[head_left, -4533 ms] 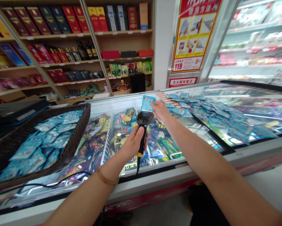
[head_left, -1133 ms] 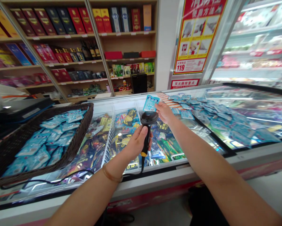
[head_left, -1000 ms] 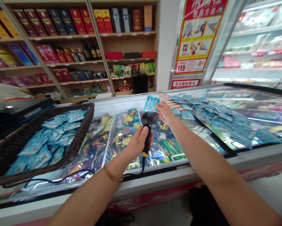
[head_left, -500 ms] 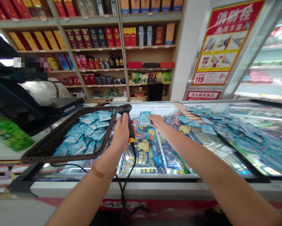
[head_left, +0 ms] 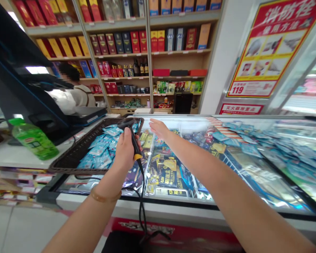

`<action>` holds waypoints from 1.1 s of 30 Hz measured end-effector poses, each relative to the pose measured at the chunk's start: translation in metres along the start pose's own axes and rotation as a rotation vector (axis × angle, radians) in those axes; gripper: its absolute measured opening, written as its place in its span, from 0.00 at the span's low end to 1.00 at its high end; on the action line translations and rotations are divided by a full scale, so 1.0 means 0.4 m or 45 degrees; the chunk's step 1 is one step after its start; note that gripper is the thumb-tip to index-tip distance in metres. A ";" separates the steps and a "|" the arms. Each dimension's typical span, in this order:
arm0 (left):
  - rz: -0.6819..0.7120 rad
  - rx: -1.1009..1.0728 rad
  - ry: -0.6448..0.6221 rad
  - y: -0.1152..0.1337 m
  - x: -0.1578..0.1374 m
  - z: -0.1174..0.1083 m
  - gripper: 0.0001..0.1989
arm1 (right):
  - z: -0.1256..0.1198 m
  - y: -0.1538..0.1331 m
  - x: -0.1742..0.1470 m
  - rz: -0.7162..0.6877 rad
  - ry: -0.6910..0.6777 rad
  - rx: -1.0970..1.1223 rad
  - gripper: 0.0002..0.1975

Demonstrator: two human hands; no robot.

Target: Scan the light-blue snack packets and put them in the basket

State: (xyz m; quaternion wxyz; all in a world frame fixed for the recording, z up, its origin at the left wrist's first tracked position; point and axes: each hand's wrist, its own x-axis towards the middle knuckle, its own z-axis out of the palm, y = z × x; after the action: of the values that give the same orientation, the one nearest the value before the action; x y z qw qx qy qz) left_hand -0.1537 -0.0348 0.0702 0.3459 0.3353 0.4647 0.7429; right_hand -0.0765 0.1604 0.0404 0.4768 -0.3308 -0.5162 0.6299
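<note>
My left hand [head_left: 124,149] is wrapped around the handle of a black barcode scanner [head_left: 134,142], which has a yellow band near its cable. Its head overlaps the right side of a dark brown woven basket [head_left: 65,154] full of small blue packets [head_left: 98,151]. To the right of the scanner, my right hand [head_left: 159,129] is stretched out over the glass-topped freezer [head_left: 174,207], its fingers extended and no packet visible in them. More blue packets [head_left: 287,154] lie in a loose spread on the glass at the right.
A green drink bottle [head_left: 33,140] stands on the white counter at left, by a black checkout machine [head_left: 18,80]. The scanner's black cable [head_left: 141,207] hangs over the freezer front. A person [head_left: 80,89] is behind the counter, before shelves of boxes [head_left: 115,42].
The blue packet that was in my right hand no longer shows there. That hand has moved left and opened. The scanner now sits further left, and the whole view has shifted.
</note>
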 end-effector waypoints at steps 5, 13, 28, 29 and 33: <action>-0.096 -0.021 -0.157 -0.064 -0.021 0.112 0.25 | -0.246 0.011 -0.051 -0.204 0.228 -0.758 0.14; -0.198 -0.015 -0.448 -0.172 -0.088 0.310 0.24 | -0.625 -0.017 -0.205 -0.128 0.694 -1.370 0.25; -0.178 0.159 -0.656 -0.263 -0.136 0.296 0.25 | -0.619 -0.039 -0.266 0.028 0.358 -2.187 0.22; -0.177 0.160 -0.664 -0.263 -0.138 0.296 0.25 | -0.616 -0.043 -0.269 -0.007 0.364 -2.146 0.21; -0.163 0.156 -0.674 -0.264 -0.142 0.294 0.25 | -0.627 -0.045 -0.276 -0.123 0.679 -2.026 0.25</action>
State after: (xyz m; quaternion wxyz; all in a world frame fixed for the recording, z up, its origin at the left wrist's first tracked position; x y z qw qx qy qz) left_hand -0.0055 0.0071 0.0033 0.4806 0.5081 0.4225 0.5765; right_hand 0.1923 0.1406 -0.0131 0.2337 -0.6838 -0.6899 -0.0425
